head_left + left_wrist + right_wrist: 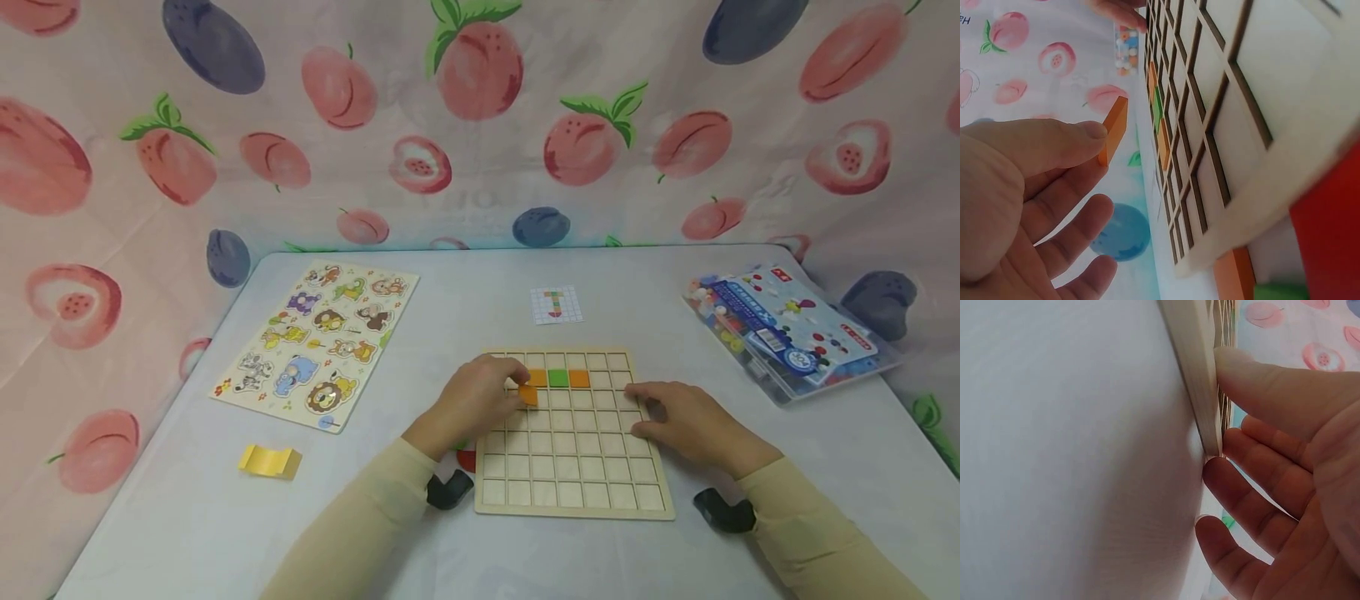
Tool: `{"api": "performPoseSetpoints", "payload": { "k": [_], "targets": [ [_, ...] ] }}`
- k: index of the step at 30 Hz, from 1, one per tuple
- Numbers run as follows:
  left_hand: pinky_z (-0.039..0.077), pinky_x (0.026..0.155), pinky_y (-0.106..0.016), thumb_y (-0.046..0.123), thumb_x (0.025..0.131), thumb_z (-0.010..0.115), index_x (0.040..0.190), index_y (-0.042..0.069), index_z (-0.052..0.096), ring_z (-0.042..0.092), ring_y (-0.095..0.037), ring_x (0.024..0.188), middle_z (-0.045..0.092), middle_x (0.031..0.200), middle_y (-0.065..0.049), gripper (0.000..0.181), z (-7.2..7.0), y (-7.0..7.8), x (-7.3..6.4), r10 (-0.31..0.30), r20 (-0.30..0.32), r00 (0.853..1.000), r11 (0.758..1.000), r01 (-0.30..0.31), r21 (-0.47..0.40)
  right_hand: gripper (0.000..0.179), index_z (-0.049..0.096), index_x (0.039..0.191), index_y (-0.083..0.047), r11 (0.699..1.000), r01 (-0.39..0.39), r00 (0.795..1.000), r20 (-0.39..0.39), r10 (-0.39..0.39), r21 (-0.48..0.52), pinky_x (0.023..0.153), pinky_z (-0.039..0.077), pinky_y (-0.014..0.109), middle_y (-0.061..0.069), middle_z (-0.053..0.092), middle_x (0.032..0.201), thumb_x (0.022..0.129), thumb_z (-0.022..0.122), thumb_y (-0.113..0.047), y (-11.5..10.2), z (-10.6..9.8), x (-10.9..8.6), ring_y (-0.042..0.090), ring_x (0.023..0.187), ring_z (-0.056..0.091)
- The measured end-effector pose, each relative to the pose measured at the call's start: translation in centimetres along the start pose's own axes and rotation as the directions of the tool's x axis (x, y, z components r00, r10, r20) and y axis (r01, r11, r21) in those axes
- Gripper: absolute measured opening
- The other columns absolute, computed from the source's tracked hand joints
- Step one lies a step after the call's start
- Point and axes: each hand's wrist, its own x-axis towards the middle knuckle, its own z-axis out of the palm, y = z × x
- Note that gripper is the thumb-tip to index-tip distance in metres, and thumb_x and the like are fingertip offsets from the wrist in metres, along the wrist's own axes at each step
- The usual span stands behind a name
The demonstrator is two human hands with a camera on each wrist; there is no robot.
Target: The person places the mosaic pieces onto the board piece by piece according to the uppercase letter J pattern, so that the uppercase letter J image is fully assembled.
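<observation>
The left hand (480, 396) pinches an orange square tile (1114, 131) between thumb and forefinger, its other fingers loosely bent. In the head view this tile is over the upper left of a wooden grid board (570, 467). Two orange tiles with a green tile (558, 378) between them sit in a row of the board's cells. At the board's right edge, the right hand (686, 421) rests its thumb and fingertips against the wooden rim (1200, 381). Beside the board's left edge lie a red piece (467, 461), a green piece (1279, 292) and an orange piece (1234, 275), partly hidden.
Behind the board lies a small pattern card (557, 305). An animal puzzle board (300, 375) is at the left, with a yellow curved piece (270, 462) in front of it. A clear plastic box of colourful pieces (795, 329) stands at the back right.
</observation>
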Motion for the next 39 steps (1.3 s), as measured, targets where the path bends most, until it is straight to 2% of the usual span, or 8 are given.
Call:
{"api": "performPoseSetpoints", "payload": {
  "k": [12,23,28,35,39],
  "targets": [
    [0.048,0.093,-0.031,0.008,0.089,0.07,0.113,0.013,0.073,0.06,-0.017,0.107,0.071,0.108,0.005,0.025,0.8,1.0,0.9,0.003,0.02,1.0,1.0,-0.003,-0.004,0.059,0.057,0.138,0.002,1.0,-0.008,1.0,0.005,0.008,-0.003,0.104,0.036,0.062,0.023,0.055,0.139,0.089,0.077,-0.024,0.0,0.1,0.0,0.047,0.131,0.045],
    [0.048,0.091,-0.03,0.012,0.089,0.073,0.114,0.014,0.072,0.059,-0.016,0.106,0.07,0.107,0.006,0.025,1.6,1.5,1.6,0.03,0.043,0.999,0.999,-0.03,0.011,0.057,0.058,0.136,0.002,1.0,0.024,0.999,-0.021,-0.024,0.01,0.103,0.037,0.062,0.023,0.056,0.138,0.088,0.077,-0.022,0.1,0.1,-0.1,0.047,0.129,0.047],
    [0.048,0.09,-0.029,0.013,0.09,0.072,0.115,0.015,0.072,0.059,-0.015,0.106,0.07,0.107,0.008,0.025,1.8,1.6,1.9,0.02,0.055,0.998,1.0,-0.02,0.001,0.058,0.058,0.137,0.002,1.0,0.016,1.0,-0.01,-0.015,0.009,0.104,0.036,0.062,0.023,0.056,0.138,0.089,0.077,-0.024,0.1,0.1,-0.1,0.047,0.13,0.047],
    [0.048,0.089,-0.028,0.018,0.09,0.076,0.115,0.014,0.072,0.06,-0.016,0.105,0.071,0.108,0.008,0.026,2.1,1.9,2.3,0.047,0.054,0.997,0.999,-0.048,0.024,0.058,0.058,0.137,0.002,1.0,0.012,1.0,0.001,-0.012,0.004,0.103,0.036,0.062,0.023,0.055,0.139,0.089,0.077,-0.024,-0.1,0.0,-0.1,0.047,0.13,0.046],
    [0.048,0.089,-0.029,0.018,0.09,0.075,0.115,0.015,0.072,0.06,-0.015,0.105,0.071,0.109,0.007,0.025,2.3,1.9,2.4,0.038,0.059,0.998,0.999,-0.039,0.018,0.059,0.057,0.137,0.002,1.0,-0.001,1.0,0.001,0.001,-0.004,0.103,0.037,0.062,0.024,0.055,0.139,0.088,0.078,-0.025,-0.1,0.1,-0.1,0.047,0.129,0.046]
  ]
}}
